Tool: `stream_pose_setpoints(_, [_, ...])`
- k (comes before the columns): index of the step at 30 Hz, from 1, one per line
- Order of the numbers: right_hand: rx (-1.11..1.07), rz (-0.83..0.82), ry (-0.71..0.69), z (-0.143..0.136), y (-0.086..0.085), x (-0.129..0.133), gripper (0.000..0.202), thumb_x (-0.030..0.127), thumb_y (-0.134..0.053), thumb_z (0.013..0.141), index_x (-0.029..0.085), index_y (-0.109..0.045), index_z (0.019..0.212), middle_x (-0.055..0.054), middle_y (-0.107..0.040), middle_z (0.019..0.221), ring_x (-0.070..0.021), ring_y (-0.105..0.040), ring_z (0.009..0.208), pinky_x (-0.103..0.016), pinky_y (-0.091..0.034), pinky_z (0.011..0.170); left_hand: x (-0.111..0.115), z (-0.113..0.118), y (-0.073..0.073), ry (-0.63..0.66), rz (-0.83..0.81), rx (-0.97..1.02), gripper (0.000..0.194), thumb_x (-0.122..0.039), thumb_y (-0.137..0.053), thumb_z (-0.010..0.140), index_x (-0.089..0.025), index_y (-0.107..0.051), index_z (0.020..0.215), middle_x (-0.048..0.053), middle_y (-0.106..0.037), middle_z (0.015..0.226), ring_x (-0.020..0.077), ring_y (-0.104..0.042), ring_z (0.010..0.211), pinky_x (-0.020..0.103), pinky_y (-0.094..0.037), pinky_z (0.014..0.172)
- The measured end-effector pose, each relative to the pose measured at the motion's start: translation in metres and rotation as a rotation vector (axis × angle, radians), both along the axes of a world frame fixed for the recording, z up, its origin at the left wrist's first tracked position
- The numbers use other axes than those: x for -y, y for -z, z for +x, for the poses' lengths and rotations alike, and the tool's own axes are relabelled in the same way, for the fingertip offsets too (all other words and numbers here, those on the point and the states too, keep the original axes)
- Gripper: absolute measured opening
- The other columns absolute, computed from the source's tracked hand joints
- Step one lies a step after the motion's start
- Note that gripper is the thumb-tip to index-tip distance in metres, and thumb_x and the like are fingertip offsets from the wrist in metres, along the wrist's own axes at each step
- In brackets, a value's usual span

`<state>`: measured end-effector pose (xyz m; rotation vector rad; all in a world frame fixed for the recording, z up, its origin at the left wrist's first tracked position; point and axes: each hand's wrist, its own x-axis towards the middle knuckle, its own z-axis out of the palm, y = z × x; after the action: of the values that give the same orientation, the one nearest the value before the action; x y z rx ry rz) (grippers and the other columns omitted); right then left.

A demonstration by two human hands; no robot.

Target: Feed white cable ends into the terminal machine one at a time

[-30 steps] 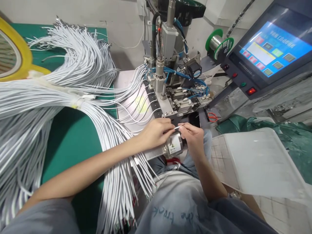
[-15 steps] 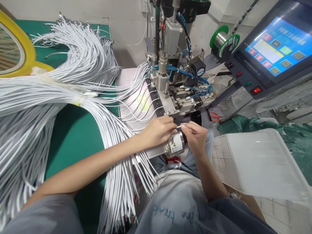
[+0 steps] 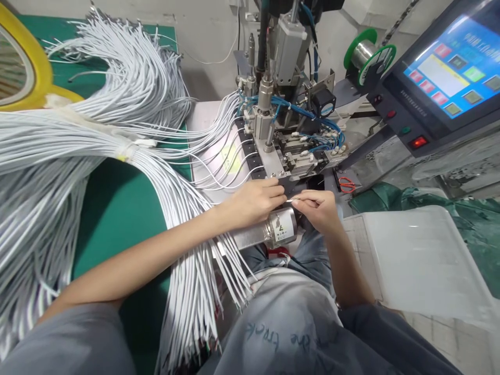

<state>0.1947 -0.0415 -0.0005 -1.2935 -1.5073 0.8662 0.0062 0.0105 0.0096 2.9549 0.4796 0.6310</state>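
Between my two hands runs a short stretch of white cable. My left hand is closed on it, fingers curled, just in front of the machine's metal block. The cable's tip lies in a pinch of my right hand, thumb against fingertips; the very end is hidden there. Below my hands is a round metal cylinder with a white label. Beyond them stands the machine, with several white cables leading into its black clamp row.
A large bundle of white cables hangs over the edge of the green table. To the right are a solder wire spool, a control screen, red-handled scissors and a white plastic bin. A yellow racket lies at upper left.
The view has shifted slightly. My right hand has turned, its fingers now lying flatter along the cable end. Both hands keep hold of the cable.
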Motion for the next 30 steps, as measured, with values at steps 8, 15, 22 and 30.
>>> stream_pose_setpoints(8, [0.019,0.14,0.306,-0.032,0.01,0.014,0.019,0.025,-0.057,0.079,0.016,-0.07,0.069,0.005,-0.038,0.048,-0.0094,-0.037,0.049,-0.024,-0.033,0.049,0.008,0.006,0.005,-0.08,-0.201,0.245,0.022,-0.014,-0.047,0.088,-0.012,-0.064,0.075,0.003,-0.057,0.065,0.013,-0.048,0.064,0.024,-0.04,0.059])
stream_pose_setpoints(15, [0.299,0.207,0.213,-0.022,0.001,0.007,0.027,0.019,-0.054,0.079,0.015,-0.057,0.052,0.007,-0.026,0.047,-0.0075,-0.029,0.047,-0.024,-0.03,0.049,0.006,0.003,0.001,-0.072,0.386,0.027,0.026,-0.006,-0.04,0.09,-0.009,-0.062,0.076,0.005,-0.056,0.068,0.0156,-0.046,0.067,0.028,-0.036,0.058])
stream_pose_setpoints(22, [0.047,0.008,0.164,-0.016,0.008,0.0,0.02,0.026,-0.059,0.073,0.015,-0.062,0.057,0.006,-0.04,0.046,-0.0072,-0.034,0.046,-0.022,-0.032,0.047,0.003,0.004,0.011,-0.132,0.016,0.089,0.024,-0.015,-0.043,0.09,-0.012,-0.066,0.081,0.005,-0.058,0.07,0.0161,-0.048,0.068,0.027,-0.037,0.058])
stream_pose_setpoints(30, [-0.096,-0.087,0.261,-0.017,0.04,-0.003,0.021,0.032,-0.057,0.073,0.016,-0.068,0.066,-0.003,-0.065,0.064,-0.0155,-0.058,0.062,-0.028,-0.047,0.062,0.004,0.006,0.012,-0.164,-0.238,-0.175,0.023,-0.008,-0.042,0.085,-0.01,-0.064,0.092,0.006,-0.059,0.082,0.0116,-0.054,0.061,0.023,-0.04,0.054])
